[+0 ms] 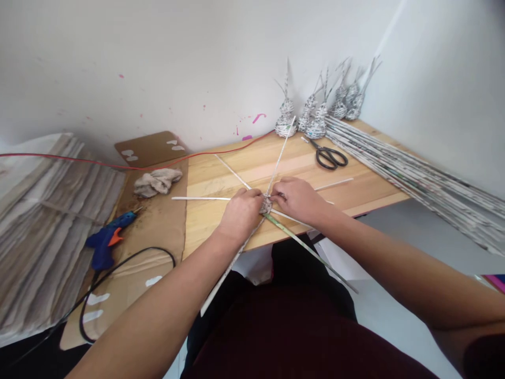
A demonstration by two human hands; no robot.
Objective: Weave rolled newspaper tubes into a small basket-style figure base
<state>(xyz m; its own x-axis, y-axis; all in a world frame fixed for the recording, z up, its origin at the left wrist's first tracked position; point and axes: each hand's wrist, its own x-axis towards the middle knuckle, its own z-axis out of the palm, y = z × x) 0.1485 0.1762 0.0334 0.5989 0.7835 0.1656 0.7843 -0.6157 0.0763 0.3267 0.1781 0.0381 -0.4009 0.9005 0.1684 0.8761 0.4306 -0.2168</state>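
A small round woven base [266,205] of rolled newspaper strips lies near the table's front edge, with several rolled paper tubes fanning out from it like spokes. My left hand [243,210] has its fingers closed on the left rim of this base. On the opposite side, my right hand [295,200] pinches at the upper right of the base, its fingertips around a paper strip there. One greenish paper tube [307,250] sticks out over the table edge toward my lap. The exact spot under my fingertips is partly hidden.
Black-handled scissors [330,157] lie behind my right hand, beside a bundle of long paper tubes [410,184]. Woven gourd-shaped pieces [285,118] stand by the wall. On the left are a blue glue gun [108,239], a crumpled rag [157,182], cardboard [165,226] and stacked newspaper [51,231].
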